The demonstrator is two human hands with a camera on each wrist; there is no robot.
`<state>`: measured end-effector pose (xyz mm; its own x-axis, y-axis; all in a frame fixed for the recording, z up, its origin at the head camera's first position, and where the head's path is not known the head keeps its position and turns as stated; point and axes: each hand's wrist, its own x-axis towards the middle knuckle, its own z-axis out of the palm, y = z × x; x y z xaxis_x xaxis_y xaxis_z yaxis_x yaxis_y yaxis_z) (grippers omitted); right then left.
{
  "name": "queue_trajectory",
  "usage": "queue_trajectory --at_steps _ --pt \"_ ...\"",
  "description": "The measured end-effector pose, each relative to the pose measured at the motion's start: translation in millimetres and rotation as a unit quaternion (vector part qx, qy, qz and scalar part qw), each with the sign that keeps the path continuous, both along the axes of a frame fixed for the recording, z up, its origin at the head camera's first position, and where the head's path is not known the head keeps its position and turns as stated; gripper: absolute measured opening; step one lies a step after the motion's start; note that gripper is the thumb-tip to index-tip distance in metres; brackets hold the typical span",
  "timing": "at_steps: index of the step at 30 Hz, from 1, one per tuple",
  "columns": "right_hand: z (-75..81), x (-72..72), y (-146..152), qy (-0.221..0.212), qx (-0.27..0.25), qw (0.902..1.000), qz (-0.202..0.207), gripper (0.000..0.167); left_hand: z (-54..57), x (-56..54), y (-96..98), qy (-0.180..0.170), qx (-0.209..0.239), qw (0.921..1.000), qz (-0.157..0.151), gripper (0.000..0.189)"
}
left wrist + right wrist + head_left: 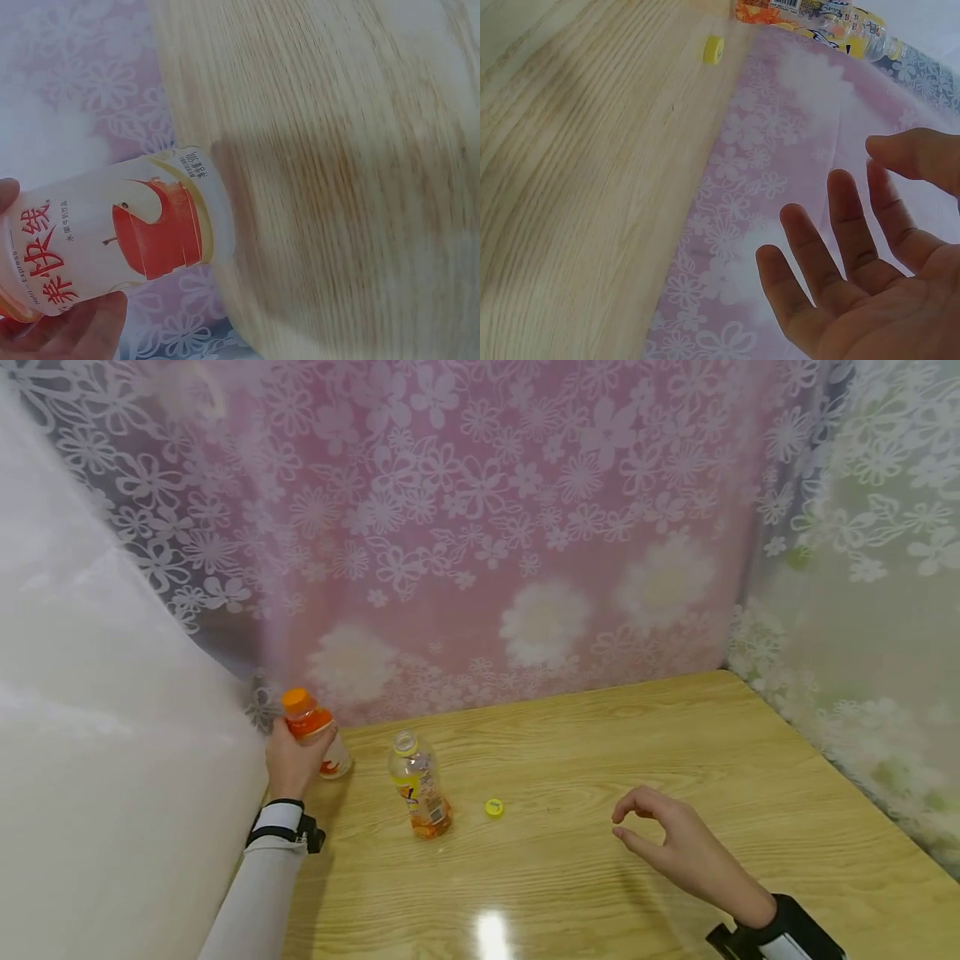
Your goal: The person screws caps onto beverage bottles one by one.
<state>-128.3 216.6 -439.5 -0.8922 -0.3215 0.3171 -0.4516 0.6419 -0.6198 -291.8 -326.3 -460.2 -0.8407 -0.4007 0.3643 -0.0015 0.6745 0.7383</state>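
Note:
At the far left of the table, my left hand [292, 767] grips a drink bottle [335, 757] with an orange cap, its fingers and thumb around the upper part. The white label of this bottle [135, 232] carries a red apple picture in the left wrist view. The bottle tilts a little; whether its base touches the wood I cannot tell. To its right stands an uncapped clear bottle [422, 789] with a yellow label and a little orange liquid. A yellow cap [493, 808] lies beside it. Over the right side, my right hand [686, 843] holds nothing, fingers loosely bent.
The wood-grain table [585, 752] meets a pink flowered curtain [480, 527] along its back edge. A white sheet [112, 710] hangs close by the left arm, and a pale flowered curtain [862, 652] borders the right side.

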Motion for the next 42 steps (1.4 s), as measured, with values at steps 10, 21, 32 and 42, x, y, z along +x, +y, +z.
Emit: queue_trajectory --at_steps 10,21,32,42 --pt "-4.5 2.1 -0.2 0.013 -0.002 0.9999 0.004 0.019 -7.5 -1.8 -0.9 -0.011 0.01 0.9999 -0.009 0.081" --pt "-6.7 1.2 -4.4 -0.003 -0.012 0.9996 0.025 0.017 17.7 15.4 9.6 0.007 -0.031 0.9993 0.019 0.097" --pt "-9.1 0.0 -11.1 0.004 -0.011 0.9994 0.033 0.026 54.3 91.6 87.8 0.081 -0.014 0.9712 -0.223 0.058" --pt "-10.3 -0.2 -17.9 -0.005 -0.005 0.9992 0.04 0.024 23.8 100.3 130.0 -0.02 -0.033 0.9659 -0.256 0.1"
